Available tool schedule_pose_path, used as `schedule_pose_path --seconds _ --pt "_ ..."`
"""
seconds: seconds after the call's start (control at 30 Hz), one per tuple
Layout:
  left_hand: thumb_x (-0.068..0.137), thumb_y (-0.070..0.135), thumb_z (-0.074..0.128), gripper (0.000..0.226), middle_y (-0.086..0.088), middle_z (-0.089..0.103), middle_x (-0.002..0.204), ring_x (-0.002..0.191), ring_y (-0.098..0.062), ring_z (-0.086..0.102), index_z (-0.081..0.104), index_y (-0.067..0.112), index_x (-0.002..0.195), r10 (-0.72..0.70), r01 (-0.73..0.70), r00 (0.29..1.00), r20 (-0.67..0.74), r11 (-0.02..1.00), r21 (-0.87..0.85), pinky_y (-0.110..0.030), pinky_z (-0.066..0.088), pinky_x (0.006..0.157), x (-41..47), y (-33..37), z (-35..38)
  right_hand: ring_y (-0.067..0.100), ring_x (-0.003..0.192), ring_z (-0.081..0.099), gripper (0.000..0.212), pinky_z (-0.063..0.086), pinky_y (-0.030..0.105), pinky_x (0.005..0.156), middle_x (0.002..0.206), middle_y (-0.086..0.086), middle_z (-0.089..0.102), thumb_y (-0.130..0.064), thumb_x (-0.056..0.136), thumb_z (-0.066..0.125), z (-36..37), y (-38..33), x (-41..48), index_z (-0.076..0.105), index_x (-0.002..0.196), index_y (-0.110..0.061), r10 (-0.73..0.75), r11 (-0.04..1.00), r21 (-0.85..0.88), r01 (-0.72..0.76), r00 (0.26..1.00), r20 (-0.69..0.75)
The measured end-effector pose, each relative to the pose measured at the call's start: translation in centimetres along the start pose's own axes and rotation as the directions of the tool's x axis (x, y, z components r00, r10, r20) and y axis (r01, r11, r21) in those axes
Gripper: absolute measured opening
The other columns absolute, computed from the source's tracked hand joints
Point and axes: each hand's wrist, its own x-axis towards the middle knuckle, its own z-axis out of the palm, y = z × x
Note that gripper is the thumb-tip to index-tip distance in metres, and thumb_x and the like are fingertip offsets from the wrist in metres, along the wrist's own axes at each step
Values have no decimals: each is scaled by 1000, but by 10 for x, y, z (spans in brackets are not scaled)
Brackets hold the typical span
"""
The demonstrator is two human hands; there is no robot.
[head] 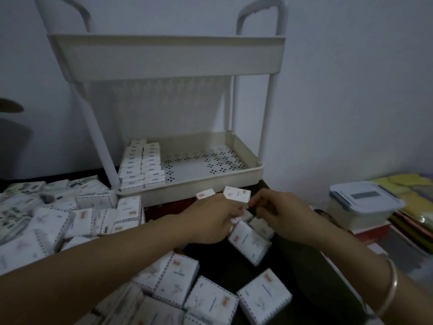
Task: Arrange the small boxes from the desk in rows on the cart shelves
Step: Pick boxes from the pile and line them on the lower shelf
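Note:
Many small white boxes (82, 221) lie loose on the dark desk, to the left and along the near edge. A white two-tier cart (164, 57) stands at the back of the desk. Two rows of boxes (141, 166) fill the left end of its lower shelf (236, 177). In front of the cart, my left hand (210, 219) grips several boxes bunched together, their tops (236, 193) sticking up past its fingers. My right hand (278, 212) pinches the right side of the same bunch. More boxes (248, 242) lie just under both hands.
A lidded plastic container (360, 205) sits to the right on red and yellow folders (412, 202). The cart's upper shelf (164, 66) hangs over the lower one, and its posts stand at the corners. A white wall is behind.

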Motion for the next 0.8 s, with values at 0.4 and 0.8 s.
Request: schedule_pose_path --seconds 0.4,0.8 --pt "89 30 67 42 6 51 119 98 -11 46 51 24 127 -171 156 970 170 983 99 -25 38 78 -34 -3 -22 5 101 56 51 52 26 87 122 -10 57 -42 86 66 21 -33 -18 46 133 -34 -59 975 -200 99 979 198" --pt "77 41 79 69 10 58 119 84 2 54 47 29 137 -385 422 905 184 871 -251 -12 41 72 -54 -19 -11 7 115 48 60 46 28 97 131 -10 47 -45 83 70 31 -36 -13 43 136 -37 -123 980 -122 155 964 236"
